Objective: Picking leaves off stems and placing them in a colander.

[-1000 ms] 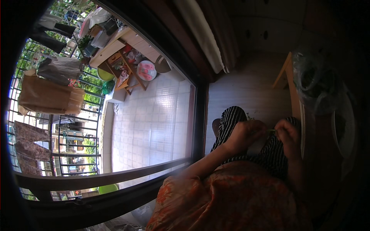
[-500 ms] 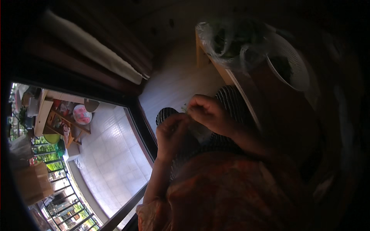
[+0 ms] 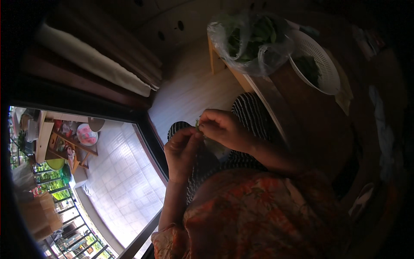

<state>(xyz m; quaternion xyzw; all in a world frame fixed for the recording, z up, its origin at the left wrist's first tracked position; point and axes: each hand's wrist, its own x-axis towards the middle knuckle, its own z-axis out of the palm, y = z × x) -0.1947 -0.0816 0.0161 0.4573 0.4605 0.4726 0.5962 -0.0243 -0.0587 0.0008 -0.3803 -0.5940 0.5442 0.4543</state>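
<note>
Over my lap, my two hands meet fingertip to fingertip. My right hand (image 3: 222, 129) is closed in a pinch on a small green leafy sprig (image 3: 197, 125). From the other side my left hand (image 3: 179, 149) also pinches at the sprig's lower end, its thumb and forefinger together. Something pale and thin (image 3: 217, 149) lies in my lap under the hands; I cannot make out its kind. Beyond my right hand, a clear plastic bag (image 3: 215, 36) full of green leaves (image 3: 263, 32) rests on a wooden table. Beside it a white slotted basket (image 3: 330, 73) holds more greens (image 3: 307, 69).
The dark wooden table (image 3: 310, 112) runs along my right side, its edge close to my striped knee (image 3: 248, 108). At my left stands a dark door frame (image 3: 151, 142), with a bright tiled balcony (image 3: 125, 168) beyond it. A curtain (image 3: 99, 60) hangs ahead on the left.
The view has shifted slightly and brightened, so the bag and basket show more clearly. My hands remain together, with the green sprig now plainer between the fingertips.
</note>
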